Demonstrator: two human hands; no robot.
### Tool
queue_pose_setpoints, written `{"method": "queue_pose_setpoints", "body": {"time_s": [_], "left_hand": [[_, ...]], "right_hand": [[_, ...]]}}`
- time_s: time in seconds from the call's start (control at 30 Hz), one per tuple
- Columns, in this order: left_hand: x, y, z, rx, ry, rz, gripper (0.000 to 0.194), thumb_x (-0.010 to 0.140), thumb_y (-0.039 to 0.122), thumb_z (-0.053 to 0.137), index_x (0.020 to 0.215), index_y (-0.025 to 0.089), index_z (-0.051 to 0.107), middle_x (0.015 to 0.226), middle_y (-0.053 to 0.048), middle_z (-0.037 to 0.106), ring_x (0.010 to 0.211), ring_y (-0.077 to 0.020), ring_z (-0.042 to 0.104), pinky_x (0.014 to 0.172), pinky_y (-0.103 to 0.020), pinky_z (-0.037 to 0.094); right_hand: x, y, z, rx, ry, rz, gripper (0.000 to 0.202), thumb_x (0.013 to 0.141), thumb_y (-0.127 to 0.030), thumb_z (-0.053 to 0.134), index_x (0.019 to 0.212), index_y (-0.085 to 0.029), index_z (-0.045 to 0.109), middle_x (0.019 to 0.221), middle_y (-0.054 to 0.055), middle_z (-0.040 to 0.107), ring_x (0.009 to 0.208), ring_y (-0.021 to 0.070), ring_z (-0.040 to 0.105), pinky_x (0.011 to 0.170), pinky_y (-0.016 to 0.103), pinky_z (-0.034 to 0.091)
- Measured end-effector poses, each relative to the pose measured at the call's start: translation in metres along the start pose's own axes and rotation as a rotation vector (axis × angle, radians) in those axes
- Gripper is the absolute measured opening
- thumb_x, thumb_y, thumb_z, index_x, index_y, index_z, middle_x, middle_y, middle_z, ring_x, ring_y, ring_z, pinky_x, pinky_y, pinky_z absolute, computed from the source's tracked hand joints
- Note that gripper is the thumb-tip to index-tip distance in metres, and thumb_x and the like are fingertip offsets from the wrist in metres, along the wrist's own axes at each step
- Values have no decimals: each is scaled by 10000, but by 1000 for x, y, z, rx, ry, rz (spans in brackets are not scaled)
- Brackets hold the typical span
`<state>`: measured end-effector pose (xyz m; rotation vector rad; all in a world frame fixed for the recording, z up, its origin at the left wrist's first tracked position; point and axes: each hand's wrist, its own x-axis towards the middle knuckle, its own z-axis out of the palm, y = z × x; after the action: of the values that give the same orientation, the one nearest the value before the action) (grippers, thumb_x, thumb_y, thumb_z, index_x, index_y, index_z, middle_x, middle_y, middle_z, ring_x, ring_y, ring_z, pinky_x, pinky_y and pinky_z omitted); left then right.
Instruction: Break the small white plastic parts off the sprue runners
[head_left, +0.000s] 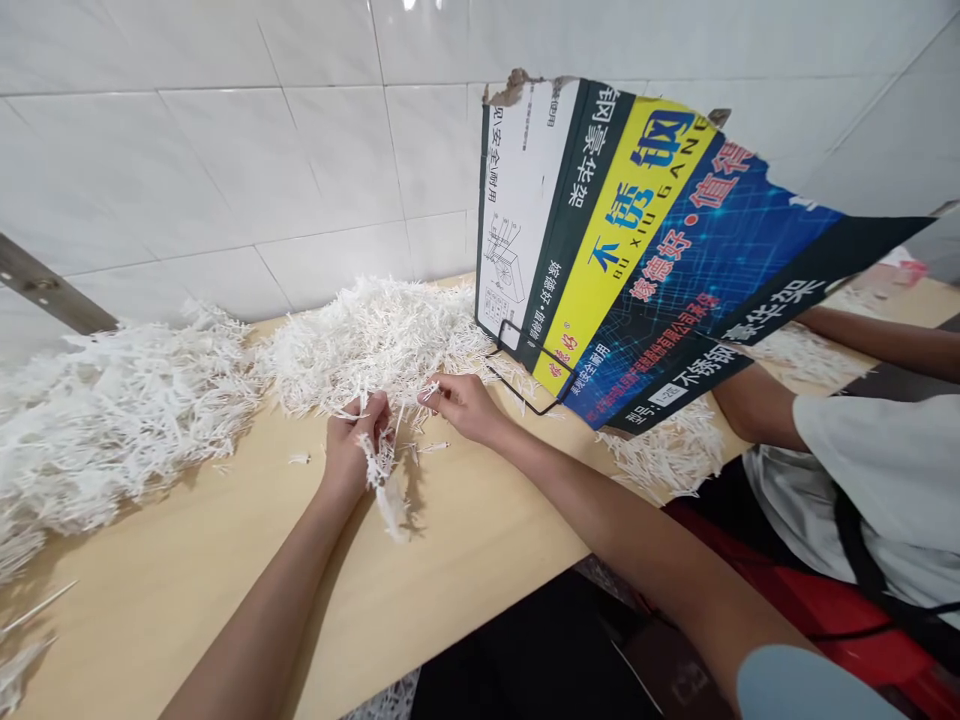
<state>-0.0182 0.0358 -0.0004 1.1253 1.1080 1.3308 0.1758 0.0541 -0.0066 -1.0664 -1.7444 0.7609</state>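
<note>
My left hand [358, 440] is closed around a small bunch of white branched plastic strips [390, 505], whose ends hang down below the fingers over the table. To its right, my right hand [461, 405] pinches a small white plastic strip [430, 391] between thumb and fingertips. Just beyond both hands lies a loose heap of the same white strips [375, 335]. A few stray pieces [298, 458] rest on the wooden tabletop [480, 530] near my hands.
Another large heap of white strips [112, 400] covers the left side. A printed cardboard panel [637, 250] stands upright at right, by a black wire frame [536, 400]. Behind it a co-worker's arm and white sleeve [877, 450] show. A tiled wall [225, 170] closes off the back.
</note>
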Motion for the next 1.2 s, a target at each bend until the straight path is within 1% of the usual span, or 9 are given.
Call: {"method": "queue_pose_setpoints", "body": {"time_s": [0.1, 0.17, 0.3, 0.4, 0.5, 0.63, 0.8, 1.0, 1.2], "left_hand": [[-4, 1, 0, 233, 10, 110, 357, 897, 502, 682, 759, 174, 694, 623, -1, 581, 566, -116, 503, 516, -232, 383], [-5, 2, 0, 305, -47, 90, 377, 908, 523, 660, 823, 164, 733, 657, -23, 632, 579, -127, 518, 526, -241, 390], [-3, 2, -1, 225, -161, -1, 386, 892, 529, 661, 852, 155, 749, 557, 2, 570, 493, -120, 466, 490, -248, 353], [-3, 2, -1, 220, -166, 33, 291, 805, 443, 761, 758, 156, 743, 525, 22, 524, 481, -106, 432, 483, -241, 319], [-3, 2, 1, 257, -157, 64, 191, 706, 331, 831, 727, 159, 750, 550, 19, 572, 508, -112, 463, 511, -241, 349], [-3, 3, 1, 272, -147, 60, 137, 672, 266, 833, 722, 168, 752, 576, 18, 606, 533, -120, 490, 530, -241, 366], [-2, 2, -1, 298, -160, 51, 155, 695, 297, 823, 722, 170, 739, 567, 23, 584, 532, -116, 477, 525, -239, 353], [-3, 2, 0, 312, -170, 38, 197, 707, 333, 827, 723, 164, 728, 585, 13, 594, 542, -120, 481, 528, -241, 360], [-3, 4, 5, 291, -223, 37, 183, 720, 320, 816, 727, 163, 723, 561, 17, 563, 521, -115, 462, 524, -239, 352]], "right_hand": [[0, 0, -2, 34, -6, -5, 403, 919, -471, 626, 661, -186, 505, 600, -47, 452, 631, 119, 422, 614, 252, 305], [0, 1, -3, 71, -14, 1, 407, 921, -494, 619, 677, -191, 499, 619, -43, 462, 639, 124, 432, 614, 249, 315], [1, 5, -7, 138, -38, 18, 382, 927, -515, 614, 731, -193, 551, 668, -23, 546, 658, 138, 502, 631, 251, 365], [1, 9, -7, 185, -57, 23, 379, 957, -525, 566, 791, -187, 614, 669, -13, 579, 650, 140, 526, 627, 251, 384], [1, 10, -7, 180, -48, 6, 414, 979, -540, 529, 819, -178, 651, 651, -14, 576, 635, 134, 521, 623, 250, 383], [-1, 6, -6, 165, 4, 7, 434, 983, -539, 529, 782, -178, 661, 589, -31, 527, 587, 123, 483, 607, 250, 366], [-2, 1, -8, 188, 56, -8, 482, 976, -475, 558, 588, -190, 537, 550, -28, 501, 571, 118, 468, 615, 255, 367], [-4, -2, -7, 120, 95, 24, 423, 991, -373, 525, 628, -181, 625, 610, -3, 614, 614, 122, 547, 645, 246, 402], [-4, 0, 0, 55, 250, 42, 382, 976, -357, 552, 637, -193, 618, 612, -5, 655, 591, 119, 582, 650, 238, 437]]}}
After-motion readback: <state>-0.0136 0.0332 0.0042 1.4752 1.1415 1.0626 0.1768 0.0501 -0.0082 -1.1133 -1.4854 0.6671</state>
